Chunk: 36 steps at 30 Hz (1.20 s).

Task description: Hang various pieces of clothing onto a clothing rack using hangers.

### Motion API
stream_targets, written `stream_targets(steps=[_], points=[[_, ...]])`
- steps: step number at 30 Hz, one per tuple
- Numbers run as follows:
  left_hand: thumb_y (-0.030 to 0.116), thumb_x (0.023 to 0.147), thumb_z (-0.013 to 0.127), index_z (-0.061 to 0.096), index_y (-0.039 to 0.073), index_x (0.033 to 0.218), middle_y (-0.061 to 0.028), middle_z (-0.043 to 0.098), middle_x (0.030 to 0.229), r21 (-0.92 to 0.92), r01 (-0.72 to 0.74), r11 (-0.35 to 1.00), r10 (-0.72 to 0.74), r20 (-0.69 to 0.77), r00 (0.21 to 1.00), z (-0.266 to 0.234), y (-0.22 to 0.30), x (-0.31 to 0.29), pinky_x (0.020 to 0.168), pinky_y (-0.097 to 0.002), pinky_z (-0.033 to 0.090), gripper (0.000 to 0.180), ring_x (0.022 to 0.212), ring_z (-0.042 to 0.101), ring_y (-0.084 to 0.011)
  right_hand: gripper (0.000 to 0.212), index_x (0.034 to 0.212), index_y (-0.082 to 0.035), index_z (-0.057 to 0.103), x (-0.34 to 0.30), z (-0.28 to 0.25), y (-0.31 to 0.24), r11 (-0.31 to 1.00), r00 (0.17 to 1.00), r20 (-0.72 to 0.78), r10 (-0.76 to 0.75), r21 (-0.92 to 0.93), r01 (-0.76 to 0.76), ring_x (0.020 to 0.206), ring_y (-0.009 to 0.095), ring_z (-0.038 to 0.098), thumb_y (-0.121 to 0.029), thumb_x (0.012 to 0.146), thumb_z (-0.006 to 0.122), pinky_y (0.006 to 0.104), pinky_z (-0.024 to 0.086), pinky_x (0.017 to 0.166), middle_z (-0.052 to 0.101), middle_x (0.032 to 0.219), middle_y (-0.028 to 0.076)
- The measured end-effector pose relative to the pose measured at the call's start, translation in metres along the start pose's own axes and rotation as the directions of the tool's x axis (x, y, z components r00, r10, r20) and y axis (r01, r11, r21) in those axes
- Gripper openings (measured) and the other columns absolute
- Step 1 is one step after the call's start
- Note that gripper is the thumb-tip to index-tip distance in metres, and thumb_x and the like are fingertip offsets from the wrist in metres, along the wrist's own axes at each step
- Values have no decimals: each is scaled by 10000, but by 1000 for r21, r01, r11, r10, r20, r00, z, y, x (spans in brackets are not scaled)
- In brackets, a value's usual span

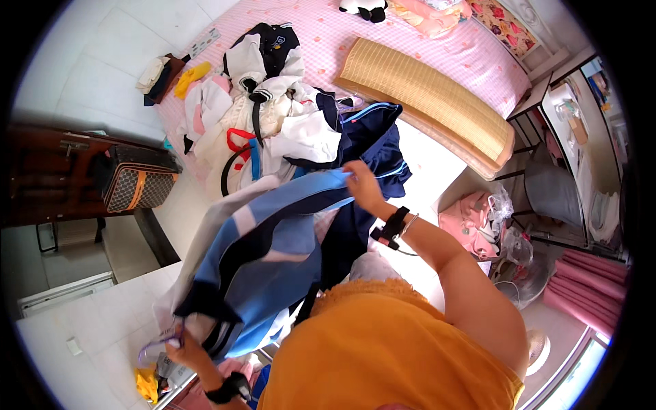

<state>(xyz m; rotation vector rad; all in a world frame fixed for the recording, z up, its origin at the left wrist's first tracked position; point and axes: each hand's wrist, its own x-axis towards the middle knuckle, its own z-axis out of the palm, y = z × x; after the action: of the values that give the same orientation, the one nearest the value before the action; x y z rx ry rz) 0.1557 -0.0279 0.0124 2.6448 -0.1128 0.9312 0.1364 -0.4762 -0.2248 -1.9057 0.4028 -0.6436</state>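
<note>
A blue, navy and white jacket [273, 232] stretches between my two hands in front of my body. At the lower left, my left hand [188, 350] is closed around a purple clothes hanger [152, 348] by the jacket's dark striped collar end. My right hand [362, 183] pinches the light blue edge at the jacket's other end, next to navy clothing [372, 140] on the bed. Below my right hand, more dark navy fabric hangs down; I cannot make out whether it belongs to the jacket.
On the pink checked bed [318, 44] lie a heap of clothes [273, 102], with a black-and-white jacket [277, 44], and a rolled straw mat [424, 99]. A patterned suitcase [140, 178] stands at the left. A pink bag [470, 222] and a grey chair [553, 181] are at the right.
</note>
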Motion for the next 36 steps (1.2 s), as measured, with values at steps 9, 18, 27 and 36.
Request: stream_targets(steps=[9, 18, 27, 36], points=[[81, 817, 618, 452, -12, 866, -63, 539, 745, -37, 353, 935, -352, 30, 935, -68, -75, -26, 609, -293, 442, 197, 671, 499, -139, 230, 951, -9, 598, 102, 54, 231, 912, 945, -69, 321, -246, -328, 879, 350, 600, -175, 813, 521, 397, 471, 783, 626, 911, 196], [87, 813, 582, 456, -57, 1108, -141, 571, 972, 126, 415, 901, -427, 83, 900, -94, -40, -58, 769, -329, 436, 352, 846, 536, -197, 283, 866, -17, 603, 181, 97, 229, 604, 710, 214, 671, 398, -690, 717, 140, 509, -283, 778, 643, 314, 411, 644, 582, 790, 59], [2, 756, 597, 498, 14, 795, -7, 502, 745, -322, 428, 845, -369, 228, 901, -59, 22, -52, 622, -244, 398, 107, 682, 453, -92, 114, 932, -5, 575, 198, 31, -33, 877, 971, 235, 46, 455, -152, 606, 8, 399, -68, 839, 585, 176, 318, 517, 483, 715, -80], [63, 702, 657, 602, 27, 722, -118, 548, 588, -317, -230, 920, 338, 346, 875, -40, 31, -24, 464, -335, 392, 68, 487, 523, -266, 170, 962, -20, 590, 216, -97, -253, 840, 899, -127, -420, 320, 438, 661, -6, 390, -174, 894, 566, 157, 317, 572, 478, 726, -93]])
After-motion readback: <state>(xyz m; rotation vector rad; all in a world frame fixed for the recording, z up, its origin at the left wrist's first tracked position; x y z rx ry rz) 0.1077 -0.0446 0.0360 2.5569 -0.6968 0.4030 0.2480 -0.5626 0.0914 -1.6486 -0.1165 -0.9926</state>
